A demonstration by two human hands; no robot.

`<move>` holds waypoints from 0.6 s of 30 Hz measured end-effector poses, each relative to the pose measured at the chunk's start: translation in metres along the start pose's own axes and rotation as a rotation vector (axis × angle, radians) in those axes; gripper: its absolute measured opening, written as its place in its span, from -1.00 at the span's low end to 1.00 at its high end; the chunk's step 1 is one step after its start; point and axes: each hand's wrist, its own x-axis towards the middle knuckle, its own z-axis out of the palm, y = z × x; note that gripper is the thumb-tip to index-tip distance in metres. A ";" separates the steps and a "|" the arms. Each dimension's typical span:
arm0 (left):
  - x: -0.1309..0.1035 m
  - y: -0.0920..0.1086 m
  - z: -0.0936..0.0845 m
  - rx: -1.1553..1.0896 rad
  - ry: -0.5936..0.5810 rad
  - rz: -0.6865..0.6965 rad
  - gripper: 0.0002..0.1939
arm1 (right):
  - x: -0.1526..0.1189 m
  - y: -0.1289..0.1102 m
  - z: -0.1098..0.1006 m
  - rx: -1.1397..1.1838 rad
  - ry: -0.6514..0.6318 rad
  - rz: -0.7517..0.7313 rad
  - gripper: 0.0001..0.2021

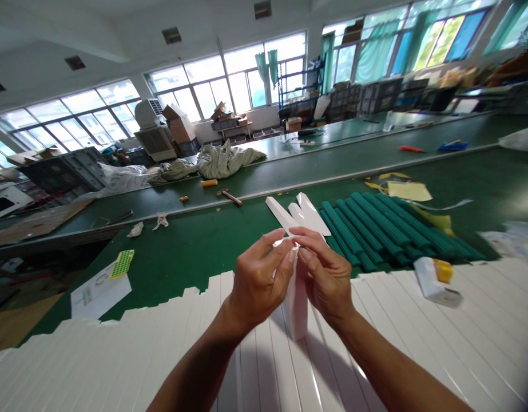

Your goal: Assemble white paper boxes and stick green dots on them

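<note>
A narrow white box [298, 309] stands upright between my hands, its lower end down on the row of white boxes. My left hand [259, 280] is closed, thumb and fingers pinching the box's top end. From the other side, my right hand [328, 274] pinches the same end, fingertips nearly meeting those of the left. A bit of thin, shiny white material shows at the fingertips; whether it is a flap or film I cannot tell. Long white boxes [161, 360] lie side by side beneath my forearms. Behind my hands lie a few loose white pieces [309, 217].
Dark green ribbed rods [379, 226] are piled right of centre. A white-and-yellow tape dispenser-like object [437, 280] sits on the boxes at right. On the green table lie a hammer [230, 197], a paper sheet [100, 292] and a yellow-green dotted card [122, 264].
</note>
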 end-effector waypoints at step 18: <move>-0.018 -0.016 0.010 0.079 0.021 0.170 -0.54 | 0.005 0.008 -0.020 -0.363 -0.195 -0.382 -0.70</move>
